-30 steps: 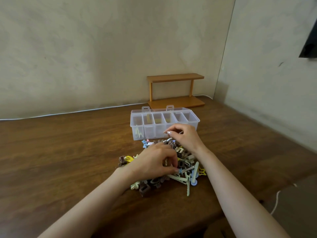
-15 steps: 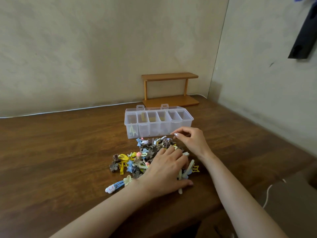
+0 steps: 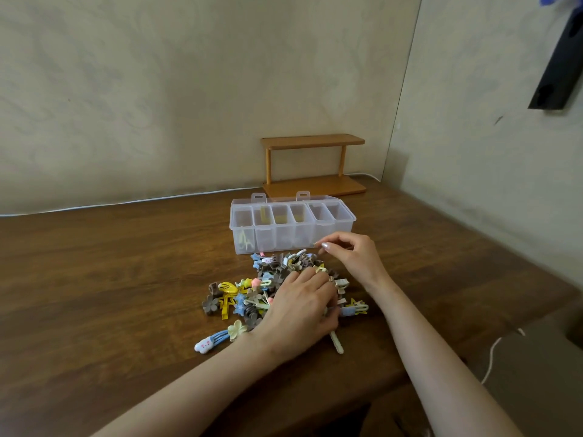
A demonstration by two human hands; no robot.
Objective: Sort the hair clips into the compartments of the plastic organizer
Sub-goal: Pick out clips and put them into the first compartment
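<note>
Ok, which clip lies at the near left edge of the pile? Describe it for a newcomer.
On the brown table, find the pile of clips in front of the clear organizer. At the pile's near left corner lies a blue clip. It alone ends in a white rounded charm with pink dots, beside a cream flower clip.

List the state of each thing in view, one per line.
Organizer: lid open, one pale clip in the leftmost compartment.
Clips: loose pile on table, in front of organizer.
Left hand: lies on the pile; grip unclear.
Right hand: near organizer, thumb and forefinger pinched; what they hold is hidden.
Shelf: upright behind organizer.
</note>
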